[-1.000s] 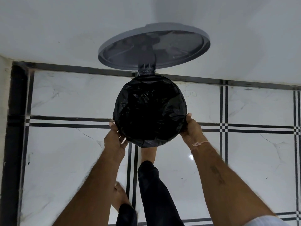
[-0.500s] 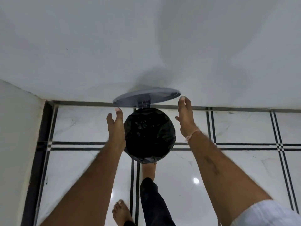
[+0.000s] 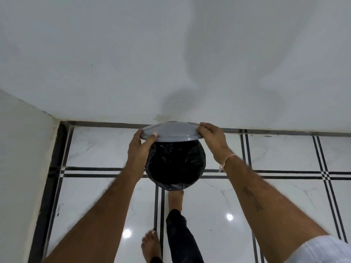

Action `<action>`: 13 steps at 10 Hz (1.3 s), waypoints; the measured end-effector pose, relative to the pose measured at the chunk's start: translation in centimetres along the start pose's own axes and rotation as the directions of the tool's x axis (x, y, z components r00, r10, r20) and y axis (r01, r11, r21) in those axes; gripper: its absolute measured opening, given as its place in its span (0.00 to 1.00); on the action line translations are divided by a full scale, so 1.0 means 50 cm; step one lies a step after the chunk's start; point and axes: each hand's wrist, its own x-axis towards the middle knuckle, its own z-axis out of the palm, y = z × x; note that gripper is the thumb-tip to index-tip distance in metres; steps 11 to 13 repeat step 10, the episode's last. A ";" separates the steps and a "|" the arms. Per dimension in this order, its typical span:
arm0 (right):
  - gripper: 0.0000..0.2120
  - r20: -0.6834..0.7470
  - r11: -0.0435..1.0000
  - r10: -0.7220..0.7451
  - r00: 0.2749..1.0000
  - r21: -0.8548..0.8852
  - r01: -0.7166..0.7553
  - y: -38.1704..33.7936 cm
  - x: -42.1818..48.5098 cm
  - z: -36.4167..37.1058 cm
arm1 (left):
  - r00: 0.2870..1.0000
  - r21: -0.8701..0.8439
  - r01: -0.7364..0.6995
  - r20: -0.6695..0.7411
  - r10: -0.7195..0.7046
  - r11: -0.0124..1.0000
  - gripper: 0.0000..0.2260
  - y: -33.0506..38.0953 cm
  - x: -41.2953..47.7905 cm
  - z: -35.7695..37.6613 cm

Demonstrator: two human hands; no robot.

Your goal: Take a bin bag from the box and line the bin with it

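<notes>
A round bin stands on the floor by the wall, its mouth covered by a black bin bag (image 3: 175, 166) folded over the rim. The grey hinged lid (image 3: 171, 132) is tipped forward, partly over the opening. My left hand (image 3: 139, 147) grips the lid's left edge with thumb on top. My right hand (image 3: 213, 141) holds the lid's right edge. The bag box is not in view.
White wall (image 3: 171, 63) stands right behind the bin, with a side wall (image 3: 20, 158) to the left forming a corner. My right foot (image 3: 175, 199) presses at the bin's base; my left foot (image 3: 151, 243) rests further back on the glossy tiled floor (image 3: 275, 196).
Both hands left the bag's rim, rose beside the bin, then took hold of the lid. The lid has swung down from upright toward the opening. The view pulled back.
</notes>
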 end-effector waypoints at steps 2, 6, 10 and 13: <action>0.24 -0.014 0.996 -0.067 0.998 -0.057 0.066 0.102 -0.071 0.021 | 1.000 0.062 -0.023 -0.009 0.023 0.998 0.35 -0.087 -0.057 -0.011; 0.35 0.013 0.930 -0.268 0.963 -0.259 0.262 0.389 -0.081 0.109 | 0.944 0.350 -0.218 -0.162 0.289 0.911 0.41 -0.384 -0.076 0.052; 0.38 0.111 0.861 -0.260 0.959 -0.422 0.282 0.454 -0.081 0.125 | 0.937 0.588 -0.245 -0.060 0.343 0.771 0.42 -0.478 -0.054 0.019; 0.38 0.111 0.861 -0.260 0.959 -0.422 0.282 0.454 -0.081 0.125 | 0.937 0.588 -0.245 -0.060 0.343 0.771 0.42 -0.478 -0.054 0.019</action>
